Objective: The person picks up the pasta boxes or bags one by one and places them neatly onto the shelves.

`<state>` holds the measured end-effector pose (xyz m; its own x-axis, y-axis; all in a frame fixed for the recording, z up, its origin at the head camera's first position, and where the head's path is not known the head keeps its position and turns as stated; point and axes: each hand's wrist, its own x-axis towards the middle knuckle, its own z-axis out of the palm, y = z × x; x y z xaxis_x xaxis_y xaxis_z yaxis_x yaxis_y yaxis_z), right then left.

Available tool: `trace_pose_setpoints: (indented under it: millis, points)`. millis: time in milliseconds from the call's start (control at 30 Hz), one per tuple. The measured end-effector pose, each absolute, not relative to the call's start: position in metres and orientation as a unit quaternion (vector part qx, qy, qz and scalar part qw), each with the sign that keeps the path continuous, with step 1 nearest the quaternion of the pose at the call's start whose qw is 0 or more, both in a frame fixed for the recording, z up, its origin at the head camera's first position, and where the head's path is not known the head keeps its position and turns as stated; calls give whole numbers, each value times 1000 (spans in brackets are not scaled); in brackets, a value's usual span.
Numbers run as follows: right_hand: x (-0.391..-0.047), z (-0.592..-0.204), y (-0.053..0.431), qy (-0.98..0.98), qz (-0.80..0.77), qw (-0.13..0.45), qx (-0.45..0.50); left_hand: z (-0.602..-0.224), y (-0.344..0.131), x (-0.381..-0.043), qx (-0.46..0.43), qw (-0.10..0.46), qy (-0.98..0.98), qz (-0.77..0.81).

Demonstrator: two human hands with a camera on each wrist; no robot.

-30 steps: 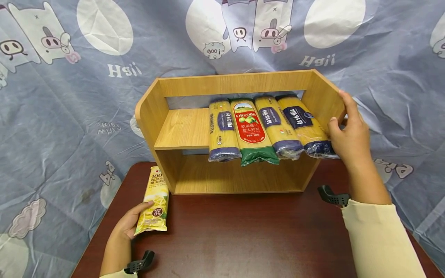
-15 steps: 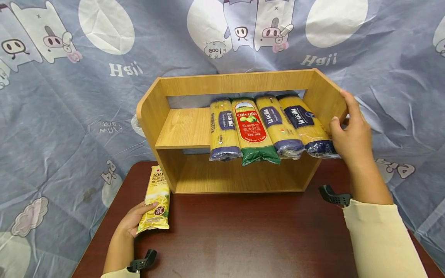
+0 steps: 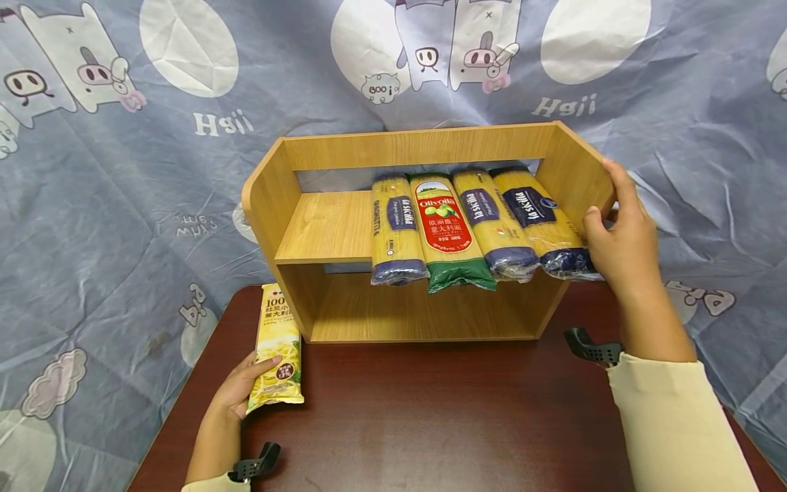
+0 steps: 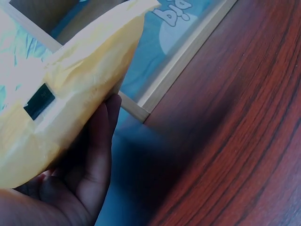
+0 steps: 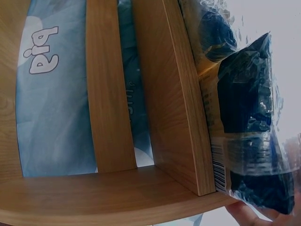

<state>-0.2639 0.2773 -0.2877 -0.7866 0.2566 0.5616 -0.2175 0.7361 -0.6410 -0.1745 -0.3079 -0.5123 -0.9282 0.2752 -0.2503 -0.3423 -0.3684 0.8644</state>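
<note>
My left hand (image 3: 236,384) grips the lower end of a yellow bag of pasta (image 3: 277,338), thumb across its front. In the left wrist view, the fingers lie along the underside of the bag (image 4: 80,94). The bag is beside the lower left of a wooden two-tier shelf (image 3: 424,150); whether it touches the shelf I cannot tell. My right hand (image 3: 627,246) holds the front edge of the shelf's right side panel, thumb toward the inside. Right by that thumb lies a spaghetti pack (image 3: 541,219) with a dark blue label, its end wrapped in clear film (image 5: 247,103).
Left of that pack on the upper board are a purple-ended spaghetti pack (image 3: 494,222), an Olivoilà spaghetti pack (image 3: 451,263) with green ends, and another purple-ended spaghetti pack (image 3: 396,232). Their ends overhang the board. A dark red-brown table (image 3: 430,410) carries the shelf. Patterned blue cloth (image 3: 295,68) hangs behind.
My left hand and the yellow pasta bag have shifted a little right, and the bag's top end has risen slightly. The right hand stays on the shelf's side panel.
</note>
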Motion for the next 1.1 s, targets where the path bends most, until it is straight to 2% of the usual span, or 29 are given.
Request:
trace_pose_setpoints:
  millis: [567, 900, 1100]
  points:
    - [-264, -288, 279, -877, 356, 324, -12, -502, -304, -173, 14, 131, 504, 854]
    - [-264, -287, 278, -875, 360, 324, -13, -503, -304, -175, -4, 85, 521, 849]
    - [-265, -288, 278, -875, 361, 322, -14, -504, -303, -175, 31, 60, 515, 854]
